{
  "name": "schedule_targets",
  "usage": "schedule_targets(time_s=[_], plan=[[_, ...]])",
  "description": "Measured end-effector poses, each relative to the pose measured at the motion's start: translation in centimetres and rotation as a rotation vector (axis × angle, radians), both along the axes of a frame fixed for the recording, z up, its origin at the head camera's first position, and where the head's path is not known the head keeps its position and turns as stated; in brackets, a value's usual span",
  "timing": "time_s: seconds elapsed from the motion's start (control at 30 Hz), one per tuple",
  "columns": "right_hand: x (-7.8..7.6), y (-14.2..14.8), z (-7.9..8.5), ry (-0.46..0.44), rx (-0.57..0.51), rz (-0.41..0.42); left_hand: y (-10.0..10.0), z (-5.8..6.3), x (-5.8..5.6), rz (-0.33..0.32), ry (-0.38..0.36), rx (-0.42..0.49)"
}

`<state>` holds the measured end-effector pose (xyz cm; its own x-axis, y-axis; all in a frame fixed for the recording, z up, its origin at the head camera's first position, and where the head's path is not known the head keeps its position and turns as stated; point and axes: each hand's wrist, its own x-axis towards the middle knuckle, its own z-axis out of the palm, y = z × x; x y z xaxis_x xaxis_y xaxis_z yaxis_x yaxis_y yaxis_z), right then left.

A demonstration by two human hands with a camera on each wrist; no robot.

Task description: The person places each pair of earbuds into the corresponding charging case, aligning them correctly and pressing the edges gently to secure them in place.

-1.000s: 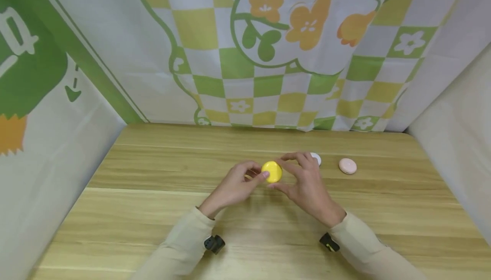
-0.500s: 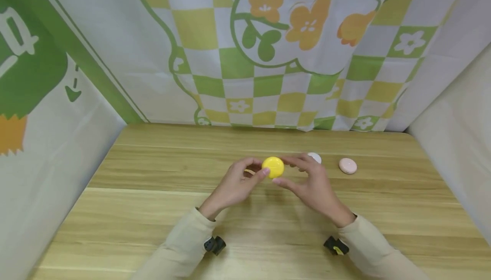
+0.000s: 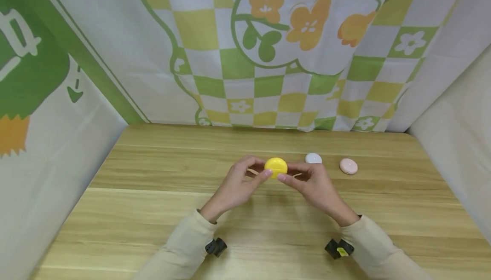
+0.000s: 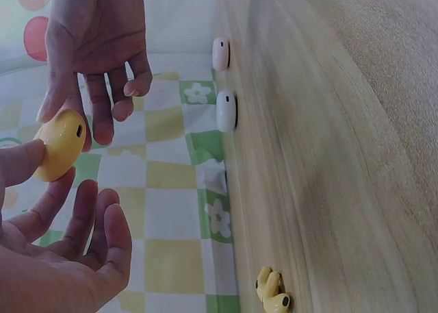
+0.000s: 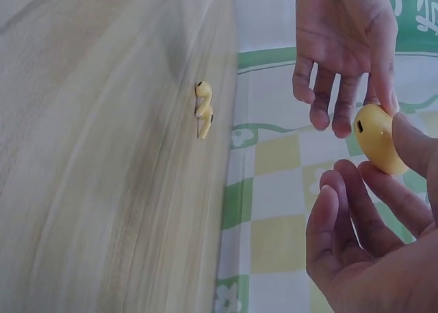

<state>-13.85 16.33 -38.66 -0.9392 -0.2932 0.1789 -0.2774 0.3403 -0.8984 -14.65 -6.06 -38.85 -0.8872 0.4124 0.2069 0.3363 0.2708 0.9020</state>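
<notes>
In the head view a round yellow earbud case (image 3: 276, 165) is held up over the wooden table, closed, its seam facing me. My left hand (image 3: 238, 184) pinches its left side between thumb and fingers. On the other side my right hand (image 3: 321, 189) grips it the same way, thumb low on the front. Both wrist views show a small dark port on the underside of the case (image 4: 63, 145). A pair of yellow earbuds (image 5: 204, 109) lies on the tabletop below, hidden from the head view by the hands.
Behind the right hand a white round case (image 3: 313, 158) rests on the table (image 3: 153, 220), with a pale pink one (image 3: 348, 166) to its right. A patterned cloth (image 3: 264, 92) hangs along the table's back edge. Pale cloth walls stand at both sides.
The yellow case has shifted slightly right and tilted, so its seam shows. My right hand drew back from it, then closed on its right side. The white case is now more exposed.
</notes>
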Motion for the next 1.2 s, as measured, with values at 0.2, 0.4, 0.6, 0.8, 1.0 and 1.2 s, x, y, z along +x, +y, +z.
schedule_targets(time_s=[0.2, 0.4, 0.6, 0.8, 1.0, 1.2], plan=[[-0.19, 0.08, -0.13, -0.035, -0.051, 0.008, 0.02, 0.14, 0.12, -0.005, 0.013, -0.016], [-0.12, 0.21, -0.07, -0.089, -0.084, 0.011, -0.17, 0.54, 0.21, -0.012, 0.001, -0.045], [0.0, 0.14, 0.05, -0.085, -0.103, 0.022, -0.22, 0.87, 0.01, -0.007, 0.035, -0.047], [-0.02, 0.12, -0.36, -0.059, -0.086, 0.036, -0.09, 0.92, -0.09, -0.012, 0.075, -0.043], [0.08, 0.12, -0.55, -0.04, -0.087, 0.043, -0.01, 0.87, -0.04, -0.016, 0.076, -0.061], [0.12, 0.1, -0.67, -0.027, -0.078, 0.046, 0.06, 0.92, -0.12, 0.004, 0.054, -0.077]])
